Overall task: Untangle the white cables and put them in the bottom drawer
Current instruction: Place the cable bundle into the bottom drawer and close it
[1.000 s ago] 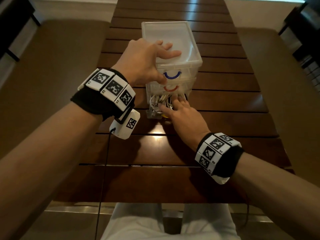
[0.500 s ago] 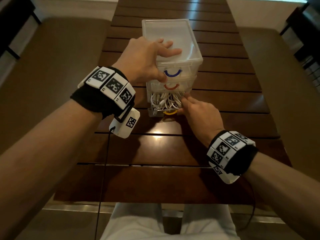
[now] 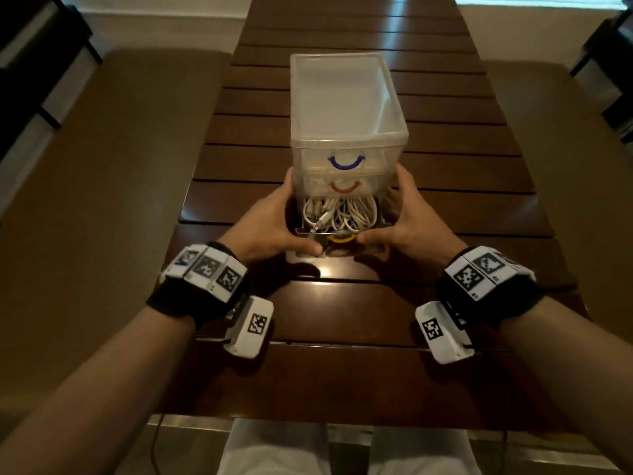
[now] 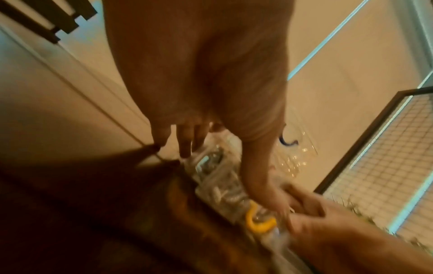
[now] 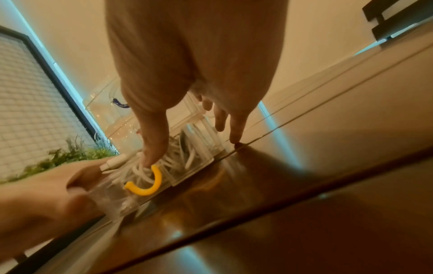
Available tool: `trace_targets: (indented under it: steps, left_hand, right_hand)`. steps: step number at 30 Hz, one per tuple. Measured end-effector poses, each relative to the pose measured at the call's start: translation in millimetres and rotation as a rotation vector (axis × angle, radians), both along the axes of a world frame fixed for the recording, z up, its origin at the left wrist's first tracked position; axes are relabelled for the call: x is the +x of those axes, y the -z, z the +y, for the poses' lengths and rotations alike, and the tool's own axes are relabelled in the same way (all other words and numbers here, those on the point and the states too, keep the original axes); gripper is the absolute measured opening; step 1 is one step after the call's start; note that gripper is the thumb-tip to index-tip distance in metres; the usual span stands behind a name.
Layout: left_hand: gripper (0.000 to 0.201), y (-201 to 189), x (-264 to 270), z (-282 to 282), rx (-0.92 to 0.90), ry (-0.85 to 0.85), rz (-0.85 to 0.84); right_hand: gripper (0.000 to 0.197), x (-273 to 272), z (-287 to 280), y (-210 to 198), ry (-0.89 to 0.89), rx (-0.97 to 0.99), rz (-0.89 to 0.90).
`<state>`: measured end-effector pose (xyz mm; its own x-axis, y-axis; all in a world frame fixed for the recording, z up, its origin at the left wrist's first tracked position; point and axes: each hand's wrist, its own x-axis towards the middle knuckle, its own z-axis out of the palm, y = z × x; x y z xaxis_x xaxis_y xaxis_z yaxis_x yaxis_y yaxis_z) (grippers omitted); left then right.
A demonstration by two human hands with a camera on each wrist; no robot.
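With the white cables (image 3: pixel 339 214) coiled in the open bottom drawer (image 3: pixel 310 231) of the clear drawer unit (image 3: pixel 346 97) on the desk (image 3: pixel 342 317), left hand (image 3: pixel 270 228) and right hand (image 3: pixel 407 221), fingers spread, flank it, thumbs on its near front beside the yellow handle (image 3: pixel 340 239), and should push evenly while the fingers steady the unit.

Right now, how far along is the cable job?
Nearly finished. Done: the white cables lie coiled inside the bottom drawer, which stands pulled out. In hand: the left hand and right hand flank it, thumbs on its front. Left: pushing it shut.
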<state>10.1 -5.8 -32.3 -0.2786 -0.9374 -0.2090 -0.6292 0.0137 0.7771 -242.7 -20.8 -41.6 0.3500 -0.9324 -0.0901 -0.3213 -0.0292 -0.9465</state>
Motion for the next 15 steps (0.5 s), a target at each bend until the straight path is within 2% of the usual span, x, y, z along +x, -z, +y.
trace_targets:
  steps: [4,10,13,15]
  left_hand:
    - [0.112,6.7,-10.5,7.7,-0.151,-0.097,-0.079]
    - [0.079,1.7,-13.6,2.0,-0.197,-0.108,-0.161]
    - [0.076,-4.0,-8.8,-1.9,-0.121,-0.083,-0.155]
    - [0.074,-10.9,-4.7,-0.5,-0.021,-0.04,-0.049]
  right_hand:
    - [0.118,-1.7,2.4,4.6,0.028,0.018,0.041]
    - [0.1,4.6,5.6,-0.5,0.123,-0.031,0.114]
    - [0.099,3.7,6.5,-1.4,0.102,-0.022,0.106]
    - [0.099,3.4,8.1,-1.8,0.08,0.012,0.056]
